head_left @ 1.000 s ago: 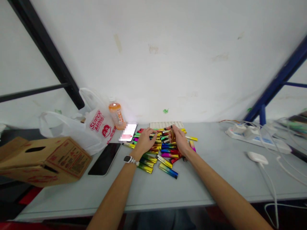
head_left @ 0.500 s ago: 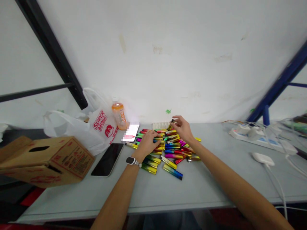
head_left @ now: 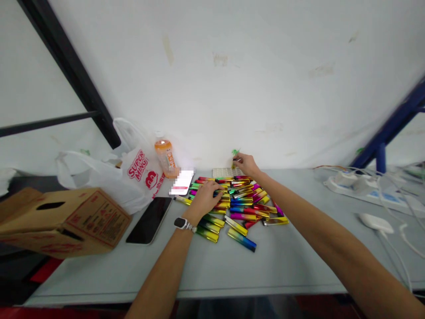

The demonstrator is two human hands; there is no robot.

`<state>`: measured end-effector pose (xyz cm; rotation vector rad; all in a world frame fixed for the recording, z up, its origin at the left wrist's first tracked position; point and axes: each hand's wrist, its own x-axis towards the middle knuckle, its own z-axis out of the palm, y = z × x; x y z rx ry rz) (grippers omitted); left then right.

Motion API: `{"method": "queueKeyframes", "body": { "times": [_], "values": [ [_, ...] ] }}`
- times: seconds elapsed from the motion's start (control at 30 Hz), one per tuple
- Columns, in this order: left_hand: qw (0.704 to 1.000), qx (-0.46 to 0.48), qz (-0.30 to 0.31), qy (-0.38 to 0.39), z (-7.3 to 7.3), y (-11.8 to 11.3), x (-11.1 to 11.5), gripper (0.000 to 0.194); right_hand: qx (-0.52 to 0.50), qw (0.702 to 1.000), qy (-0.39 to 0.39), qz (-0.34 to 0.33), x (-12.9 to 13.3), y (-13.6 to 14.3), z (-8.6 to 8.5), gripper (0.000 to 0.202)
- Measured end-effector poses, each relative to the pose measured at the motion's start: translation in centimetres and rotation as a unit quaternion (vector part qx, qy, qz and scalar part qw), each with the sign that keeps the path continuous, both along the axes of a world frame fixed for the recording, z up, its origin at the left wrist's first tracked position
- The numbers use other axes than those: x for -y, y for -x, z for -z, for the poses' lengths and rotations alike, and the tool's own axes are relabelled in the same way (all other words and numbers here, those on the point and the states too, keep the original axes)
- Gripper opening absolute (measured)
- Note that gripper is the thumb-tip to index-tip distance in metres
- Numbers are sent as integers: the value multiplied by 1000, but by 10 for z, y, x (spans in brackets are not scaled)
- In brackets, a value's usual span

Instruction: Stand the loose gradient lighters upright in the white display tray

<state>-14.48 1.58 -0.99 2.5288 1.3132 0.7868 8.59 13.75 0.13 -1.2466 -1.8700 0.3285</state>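
Observation:
A spread of shiny, two-tone cigarette lighters (head_left: 241, 210) in yellow, red, blue, green and purple lies on the table, overlapping in places. My left hand (head_left: 206, 198), a watch on its wrist, rests on the left part of the spread. Its thumb and fingers are apart, with lighters under and between them. Behind the pile, against the wall, sits a pale tray with a grid of small cells (head_left: 219, 173). Over the tray's right end my right hand (head_left: 247, 165) pinches one small lighter (head_left: 234, 163), held roughly upright and partly covered by the fingers.
To the left stand a cardboard box (head_left: 96, 217), a white plastic bag (head_left: 133, 177) and an orange drink bottle (head_left: 165, 157). A black phone (head_left: 149, 221) and a white-screened phone (head_left: 183, 182) lie nearby. A power strip (head_left: 368, 192) and white charger (head_left: 376, 223) with cables occupy the right.
My right hand has moved back and slightly left with the lighter, from the pile's rear edge to over the tray. My left hand has stayed almost still.

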Motion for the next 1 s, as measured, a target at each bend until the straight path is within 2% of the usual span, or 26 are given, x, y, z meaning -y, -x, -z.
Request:
{"method": "queueKeyframes", "body": {
  "times": [0.17, 0.33, 0.5, 0.63, 0.73, 0.83, 0.93, 1.0],
  "values": [
    [1000, -2, 0, 1, 2, -3, 0, 18, 131, 989, -19, 59, 11, 1, -7, 24],
    [1000, -4, 10, -6, 8, -5, -3, 20, 291, 946, -60, 131, 30, 3, -9, 42],
    [1000, -5, 15, -16, 12, -8, -5, 21, 358, 924, -34, 133, 43, 6, -9, 51],
    [1000, 9, 21, -21, 10, -9, -2, 21, 375, 918, -2, 132, 51, 10, -12, 56],
    [1000, 14, 15, -23, 8, -9, 1, 21, 365, 924, 14, 110, 60, 9, -15, 55],
    [1000, 13, 12, -23, 7, -10, 2, 22, 356, 934, 17, 36, 72, 5, -19, 53],
    [1000, 9, 12, -22, 6, -11, 3, 21, 376, 926, 20, -32, 82, 2, -23, 39],
    [1000, 7, 12, -20, 5, -12, 4, 21, 396, 917, 30, -41, 84, 4, -25, 33]
  ]
}}
